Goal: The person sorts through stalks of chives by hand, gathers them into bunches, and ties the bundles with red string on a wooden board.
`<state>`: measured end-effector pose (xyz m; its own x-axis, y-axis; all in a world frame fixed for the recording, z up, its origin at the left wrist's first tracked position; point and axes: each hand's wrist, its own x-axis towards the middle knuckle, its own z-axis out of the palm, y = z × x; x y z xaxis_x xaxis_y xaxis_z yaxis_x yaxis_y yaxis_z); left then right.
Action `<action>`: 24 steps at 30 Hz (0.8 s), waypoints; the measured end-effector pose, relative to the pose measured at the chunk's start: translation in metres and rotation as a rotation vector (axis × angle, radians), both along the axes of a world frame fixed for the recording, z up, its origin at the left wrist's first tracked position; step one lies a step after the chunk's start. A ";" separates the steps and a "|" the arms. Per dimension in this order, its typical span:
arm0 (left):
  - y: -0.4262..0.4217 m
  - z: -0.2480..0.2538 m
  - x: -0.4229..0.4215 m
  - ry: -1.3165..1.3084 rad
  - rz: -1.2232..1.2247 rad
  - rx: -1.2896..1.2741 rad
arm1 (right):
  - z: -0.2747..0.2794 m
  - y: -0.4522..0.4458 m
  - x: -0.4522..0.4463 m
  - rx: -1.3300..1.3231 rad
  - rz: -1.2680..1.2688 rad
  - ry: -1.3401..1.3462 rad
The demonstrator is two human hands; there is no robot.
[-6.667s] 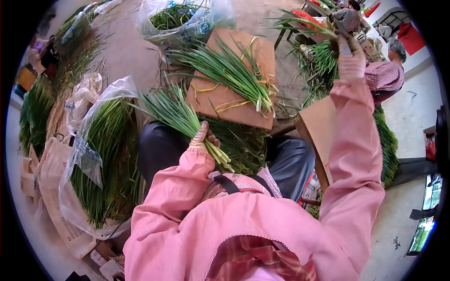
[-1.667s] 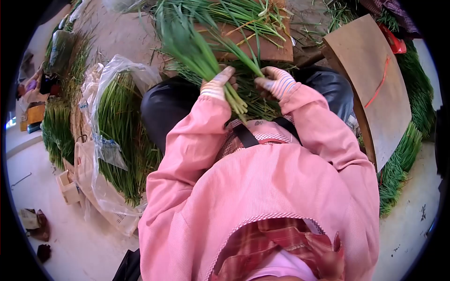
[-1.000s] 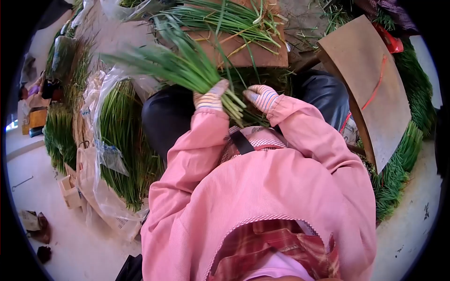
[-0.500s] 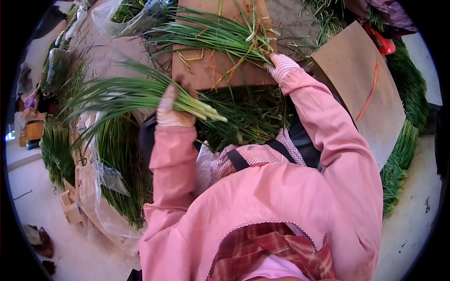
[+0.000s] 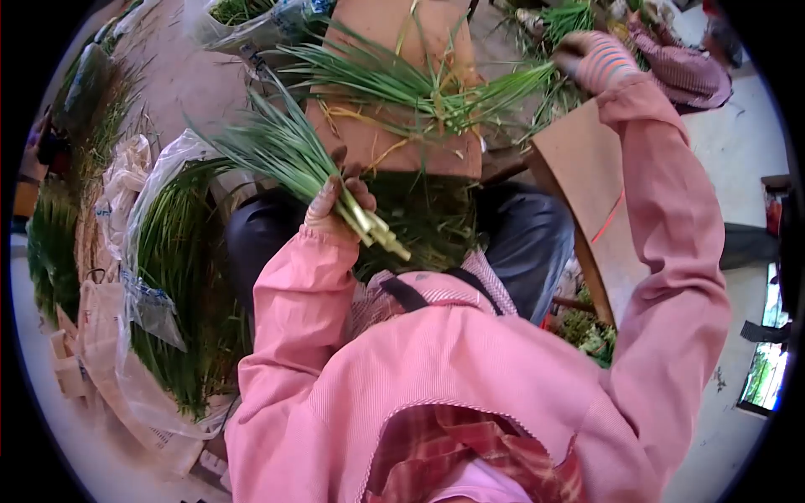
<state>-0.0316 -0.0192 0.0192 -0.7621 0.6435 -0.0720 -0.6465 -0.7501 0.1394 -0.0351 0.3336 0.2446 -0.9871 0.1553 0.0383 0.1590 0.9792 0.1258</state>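
A bunch of garlic chives [image 5: 289, 155] lies in my left hand [image 5: 335, 197], its leaves fanning to the upper left and its pale stalk ends pointing down toward my lap. The fingers are wrapped round the stalks. My right hand [image 5: 591, 63], in a striped cuff, is raised at the upper right with curled fingers. Green strands from the chive pile [image 5: 402, 80] on the brown board [image 5: 411, 159] stretch to its fingertips, and it appears closed on their ends. Yellowed leaves [image 5: 390, 155] are scattered over the board.
Plastic-wrapped chives [image 5: 172, 243] stand at my left, with a plastic bag of greens [image 5: 243, 25] beyond. A tan panel [image 5: 579, 159] leans at my right. Another person's checked sleeve [image 5: 683, 67] shows at the upper right. Trimmings [image 5: 428, 218] lie between my knees.
My right hand has moved up and right from the pile's edge, with strands now stretched toward it. My left hand has tilted its bunch more upright, and the view has shifted.
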 end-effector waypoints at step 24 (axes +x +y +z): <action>0.037 -0.032 0.050 -0.298 -0.062 -0.342 | -0.170 -0.158 0.097 -1.719 -0.157 0.362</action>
<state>0.0184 0.0174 -0.0126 -0.6369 0.5880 -0.4986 -0.7379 -0.6524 0.1731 0.0621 0.1760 0.0745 -0.9400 0.3352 -0.0628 0.0404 -0.0733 -0.9965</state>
